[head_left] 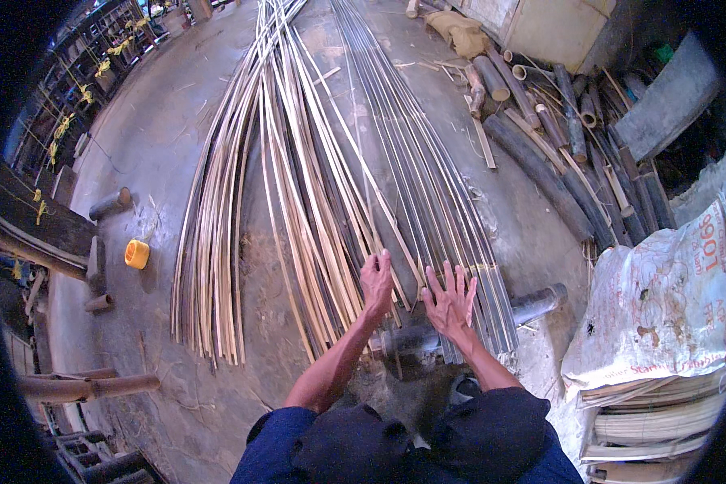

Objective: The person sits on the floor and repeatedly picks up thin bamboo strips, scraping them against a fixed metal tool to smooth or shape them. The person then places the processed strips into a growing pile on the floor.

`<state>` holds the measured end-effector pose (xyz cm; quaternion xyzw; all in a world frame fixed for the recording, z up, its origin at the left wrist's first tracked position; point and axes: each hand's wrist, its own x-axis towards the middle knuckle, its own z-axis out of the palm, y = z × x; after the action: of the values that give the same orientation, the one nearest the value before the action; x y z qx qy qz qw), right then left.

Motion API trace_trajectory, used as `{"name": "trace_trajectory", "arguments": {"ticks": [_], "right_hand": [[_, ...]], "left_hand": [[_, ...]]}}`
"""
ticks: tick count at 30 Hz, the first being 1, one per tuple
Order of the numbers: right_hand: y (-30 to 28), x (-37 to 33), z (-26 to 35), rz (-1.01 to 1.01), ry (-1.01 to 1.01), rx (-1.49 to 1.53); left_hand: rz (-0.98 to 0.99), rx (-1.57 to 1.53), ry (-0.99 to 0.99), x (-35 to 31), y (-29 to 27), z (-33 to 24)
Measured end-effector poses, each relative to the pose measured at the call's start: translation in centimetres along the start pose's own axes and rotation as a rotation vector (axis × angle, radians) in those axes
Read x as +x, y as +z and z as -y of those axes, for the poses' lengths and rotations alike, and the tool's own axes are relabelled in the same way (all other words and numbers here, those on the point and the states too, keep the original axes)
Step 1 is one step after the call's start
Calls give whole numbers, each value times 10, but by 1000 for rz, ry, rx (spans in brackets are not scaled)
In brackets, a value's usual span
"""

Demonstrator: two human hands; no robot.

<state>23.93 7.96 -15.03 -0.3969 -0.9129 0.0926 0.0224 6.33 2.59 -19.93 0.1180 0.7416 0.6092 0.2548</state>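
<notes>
Long thin bamboo strips fan out over the floor in front of me, their far ends crossing in a bundle. My left hand is closed at the middle of the fan, and a pale strip runs up from its fingers. Beside it, my right hand is open, palm down with fingers spread, over a neat row of darker strips. The near ends of that row rest across a thick dark pole lying in front of my knees. What lies under my right palm is hidden.
Another group of strips lies to the left, with a yellow tape roll or ring-shaped object beyond it. Bamboo poles are heaped at the far right. A printed white sack covers stacked slats at the near right.
</notes>
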Motion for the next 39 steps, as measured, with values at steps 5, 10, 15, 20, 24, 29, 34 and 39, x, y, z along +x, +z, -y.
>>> {"name": "trace_trajectory", "arguments": {"ticks": [5, 10, 15, 20, 24, 29, 34, 39], "right_hand": [[2, -1, -2, -19, 6, 56], [2, -2, -3, -46, -3, 55], [1, -3, -2, -50, -12, 62], [1, -2, 0, -51, -15, 52], [1, -3, -6, -54, -5, 44], [4, 0, -1, 14, 2, 32], [-3, -2, -5, 27, 34, 24], [-4, -3, 0, 21, 25, 49]], "left_hand": [[-103, 173, 393, -11, -74, -69], [-286, 38, 485, -25, -145, -137], [-381, 105, 505, -6, -184, -150], [-363, 260, 481, 49, -236, -138], [-343, 403, 386, 87, -265, -139], [-457, 513, 458, 149, -339, -131], [-351, 670, 354, 167, -378, -143], [-421, 763, 440, 174, -439, -121]]}}
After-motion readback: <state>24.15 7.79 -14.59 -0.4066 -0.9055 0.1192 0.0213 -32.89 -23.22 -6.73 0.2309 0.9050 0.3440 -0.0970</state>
